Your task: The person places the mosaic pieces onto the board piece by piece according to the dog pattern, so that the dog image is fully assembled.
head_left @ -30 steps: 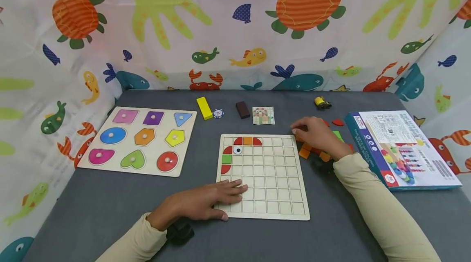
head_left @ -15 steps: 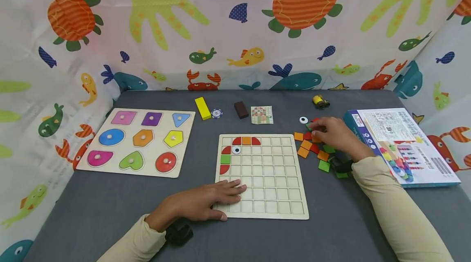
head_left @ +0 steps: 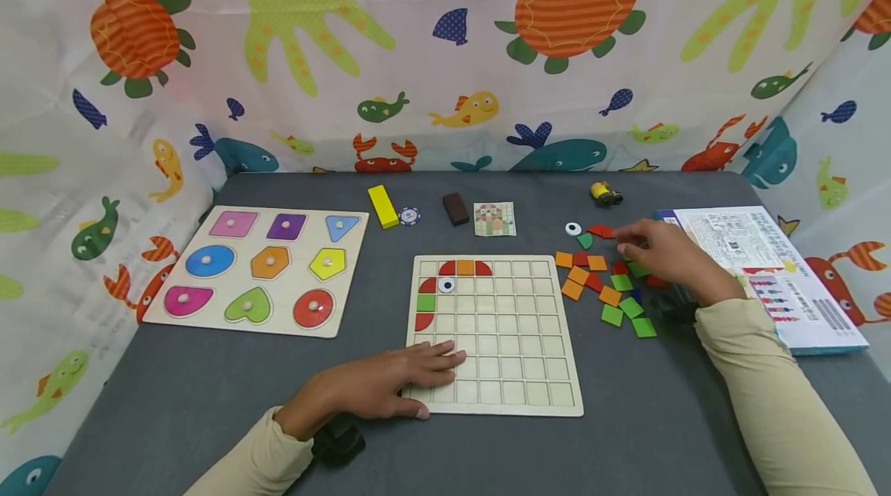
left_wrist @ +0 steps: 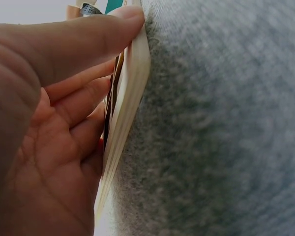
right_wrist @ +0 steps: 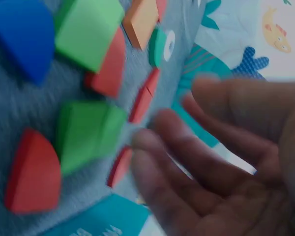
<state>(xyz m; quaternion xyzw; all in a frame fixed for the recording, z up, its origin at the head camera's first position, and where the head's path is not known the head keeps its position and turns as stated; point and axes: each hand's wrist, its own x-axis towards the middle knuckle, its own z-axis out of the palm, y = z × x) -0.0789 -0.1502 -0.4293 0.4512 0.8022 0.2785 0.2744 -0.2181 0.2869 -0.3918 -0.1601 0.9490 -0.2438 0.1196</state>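
Observation:
My left hand (head_left: 397, 381) rests with fingers spread on the lower left corner of the wooden grid board (head_left: 511, 368); its thumb (left_wrist: 96, 37) lies at the board's edge. Red, orange and green pieces and an eye disc (head_left: 447, 285) fill cells at the board's upper left. My right hand (head_left: 668, 252) is over the right side of the loose pieces, fingers loosely bent and nothing between them. About it lie orange tiles (head_left: 572, 289), green tiles (head_left: 644, 327), red rounded pieces (head_left: 601, 231) and a blue rounded piece (right_wrist: 24, 37).
Right of the pieces lies a flat box (head_left: 786, 279). A shape puzzle board (head_left: 233, 287) is at left. Along the back are a yellow block (head_left: 383, 206), a poker chip (head_left: 409, 216), a dark brown block (head_left: 455, 209), a pattern card (head_left: 494, 219) and a small yellow toy (head_left: 605, 193).
My right hand has moved right, from beside the board's upper right corner to near the box, uncovering the loose pieces. The left hand stays on the board.

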